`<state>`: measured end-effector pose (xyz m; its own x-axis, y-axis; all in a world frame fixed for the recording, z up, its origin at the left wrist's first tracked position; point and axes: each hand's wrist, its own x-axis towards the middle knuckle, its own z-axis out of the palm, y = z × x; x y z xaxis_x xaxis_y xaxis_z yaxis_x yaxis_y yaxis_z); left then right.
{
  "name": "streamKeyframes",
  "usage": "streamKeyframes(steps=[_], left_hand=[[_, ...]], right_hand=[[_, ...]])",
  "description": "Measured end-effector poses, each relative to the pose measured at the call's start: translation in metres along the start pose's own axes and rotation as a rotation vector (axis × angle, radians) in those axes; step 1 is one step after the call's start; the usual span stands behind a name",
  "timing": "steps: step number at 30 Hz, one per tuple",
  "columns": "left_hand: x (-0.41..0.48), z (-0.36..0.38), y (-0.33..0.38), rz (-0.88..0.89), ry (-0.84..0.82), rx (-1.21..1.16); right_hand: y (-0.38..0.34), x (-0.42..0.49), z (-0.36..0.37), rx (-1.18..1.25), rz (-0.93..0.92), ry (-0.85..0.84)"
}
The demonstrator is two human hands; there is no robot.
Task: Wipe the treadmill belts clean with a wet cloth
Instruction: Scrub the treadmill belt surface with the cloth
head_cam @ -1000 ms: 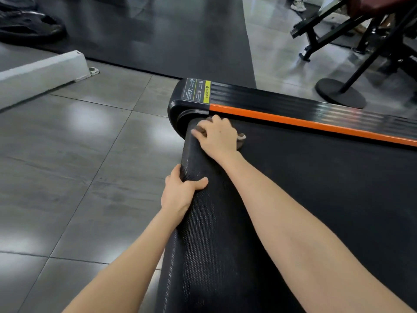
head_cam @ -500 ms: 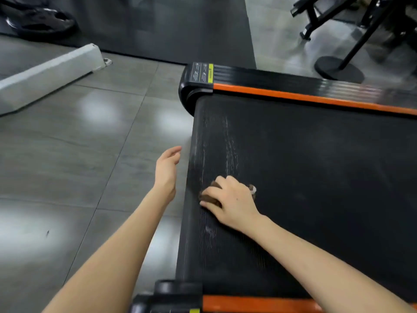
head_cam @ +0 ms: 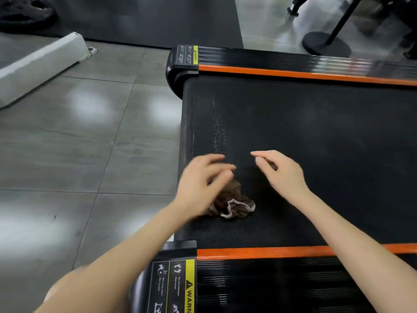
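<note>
The black treadmill belt [head_cam: 316, 143] runs between two orange-edged side rails, with faint pale streaks near its left end. A crumpled brown cloth with a white hem [head_cam: 234, 202] lies on the belt near the front rail. My left hand [head_cam: 203, 181] is blurred and hovers over the cloth's left part, fingers spread; its palm hides that side of the cloth. My right hand [head_cam: 279, 172] is to the right of the cloth and above the belt, fingers apart and empty.
The near side rail [head_cam: 259, 253] carries a yellow warning label [head_cam: 188, 288]; the far rail [head_cam: 293, 74] has one too. Grey floor tiles lie to the left with a white block [head_cam: 42, 62]. A round stand base [head_cam: 326, 45] and weight plates [head_cam: 24, 12] sit beyond.
My right hand has let go of the cloth and lifted to the right. My left hand has come in from beside the belt to above the cloth.
</note>
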<state>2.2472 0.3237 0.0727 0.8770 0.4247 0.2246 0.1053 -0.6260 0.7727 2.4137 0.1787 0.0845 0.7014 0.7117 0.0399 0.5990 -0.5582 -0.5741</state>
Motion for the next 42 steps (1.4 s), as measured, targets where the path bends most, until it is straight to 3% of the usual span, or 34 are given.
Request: streamKeyframes(steps=[3, 5, 12, 23, 30, 35, 38, 42], left_hand=[[-0.017, 0.037, -0.004, 0.21, -0.318, 0.407], [-0.023, 0.047, -0.015, 0.316, -0.387, 0.583], [-0.036, 0.016, -0.052, 0.532, -0.35, 0.44], [-0.031, 0.021, -0.049, 0.393, -0.346, 0.392], [-0.025, 0.028, -0.02, 0.064, -0.328, 0.411], [-0.028, 0.02, 0.029, -0.42, -0.153, 0.243], [-0.029, 0.002, 0.065, -0.754, 0.06, -0.166], [-0.042, -0.042, 0.118, -0.917, 0.135, -0.698]], right_hand=[[0.035, -0.003, 0.005, -0.318, 0.024, 0.071], [0.049, -0.012, 0.014, -0.367, -0.033, 0.021], [0.075, -0.031, 0.032, -0.392, -0.14, -0.071], [0.077, -0.031, 0.032, -0.339, -0.206, -0.057], [0.074, -0.029, 0.027, -0.293, -0.116, -0.128], [0.016, -0.038, 0.005, -0.143, 0.162, -0.129], [-0.048, -0.058, -0.019, 0.303, 0.354, -0.19], [-0.127, -0.088, -0.042, 0.76, 0.533, -0.463]])
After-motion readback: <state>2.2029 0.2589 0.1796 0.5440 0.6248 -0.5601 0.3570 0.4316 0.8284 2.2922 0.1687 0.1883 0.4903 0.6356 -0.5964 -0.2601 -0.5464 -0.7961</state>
